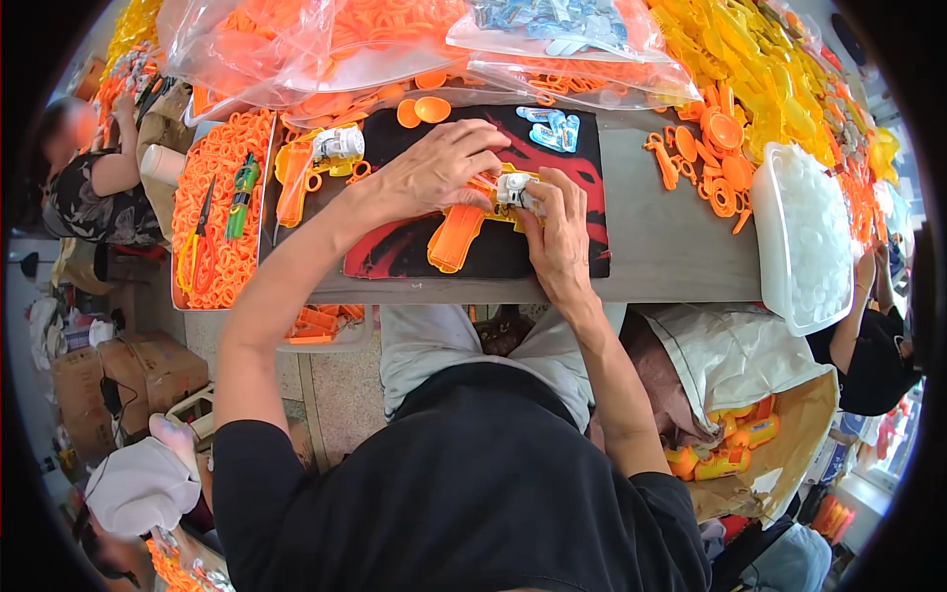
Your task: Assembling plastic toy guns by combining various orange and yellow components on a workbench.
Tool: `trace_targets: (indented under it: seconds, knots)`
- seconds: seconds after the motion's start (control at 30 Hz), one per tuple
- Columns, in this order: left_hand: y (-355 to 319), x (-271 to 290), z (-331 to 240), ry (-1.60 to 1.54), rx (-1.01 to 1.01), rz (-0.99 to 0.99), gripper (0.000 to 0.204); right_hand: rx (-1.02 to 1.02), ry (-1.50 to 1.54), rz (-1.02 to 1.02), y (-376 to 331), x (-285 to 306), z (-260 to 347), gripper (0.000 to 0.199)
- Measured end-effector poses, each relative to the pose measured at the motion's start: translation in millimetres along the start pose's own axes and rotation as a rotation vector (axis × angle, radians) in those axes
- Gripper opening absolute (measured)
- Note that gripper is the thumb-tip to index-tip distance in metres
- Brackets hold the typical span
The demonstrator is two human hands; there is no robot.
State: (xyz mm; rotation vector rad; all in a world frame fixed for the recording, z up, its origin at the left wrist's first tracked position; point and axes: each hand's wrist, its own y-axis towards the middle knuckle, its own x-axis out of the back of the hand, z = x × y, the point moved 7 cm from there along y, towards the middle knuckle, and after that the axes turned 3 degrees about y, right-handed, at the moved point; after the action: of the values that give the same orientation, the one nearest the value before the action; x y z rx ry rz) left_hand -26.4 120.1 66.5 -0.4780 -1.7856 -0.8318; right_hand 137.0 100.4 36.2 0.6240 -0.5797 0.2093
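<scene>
An orange and yellow toy gun half (455, 239) lies on the black and red mat (385, 247) in front of me. My left hand (439, 170) reaches over its upper part, with the thumb against the orange plastic and the fingers bent around it. My right hand (560, 232) pinches a white plastic mechanism (515, 189) at the toy's other end. The fingers hide part of where the two pieces meet. Left of the mat sits another orange toy gun (293, 187) with a white round part (340, 143) on it. Blue clear pieces (552, 131) lie beyond my right hand.
A box of orange rings (227, 133) holds pliers (201, 247) and a green tool (240, 202). At right are loose orange parts (725, 148) and a tub of clear pieces (804, 237). Plastic bags (395, 44) and yellow parts (725, 59) line the back. Other people sit on both sides.
</scene>
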Motion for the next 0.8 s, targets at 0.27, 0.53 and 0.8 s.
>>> trace_targets:
  seconds: [0.27, 0.53, 0.8]
  knots:
    - [-1, 4, -17, 0.356, 0.04, 0.084, 0.047, 0.056, -0.025, -0.047, 1, -8, -1, 0.047]
    - [-19, -30, -49, 0.13, 0.421, -0.146, 0.072, -0.028, 0.25, -0.041, 8, 23, -26, 0.033]
    - [-19, -31, -48, 0.155, 0.426, -0.184, 0.076, -0.207, -0.761, -0.061, 89, 110, -165, 0.018]
